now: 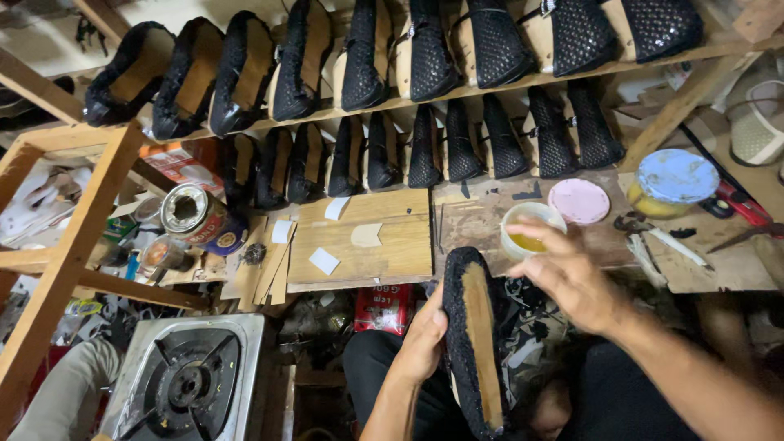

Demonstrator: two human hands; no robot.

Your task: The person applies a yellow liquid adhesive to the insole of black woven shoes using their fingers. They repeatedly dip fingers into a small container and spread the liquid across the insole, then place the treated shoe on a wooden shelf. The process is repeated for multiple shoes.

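Two bare hands in view, left hand [423, 339] at 6 o'clock of the frame, right hand [572, 273] toward 4 o'clock. No gloves, rings, watch or wristbands seen on either. Both forearms bare to the frame edge; no sleeves visible. Nails short, as far as can be told. Dark, black-looking trousers [384, 367] over the lap at 6 o'clock, plain fabric, no pattern discernible. Upper garment out of view.

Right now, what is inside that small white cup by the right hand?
The white cup holds a yellowish liquid, perhaps glue. The right hand covers its near rim, hiding the fingertips and how deep it is.
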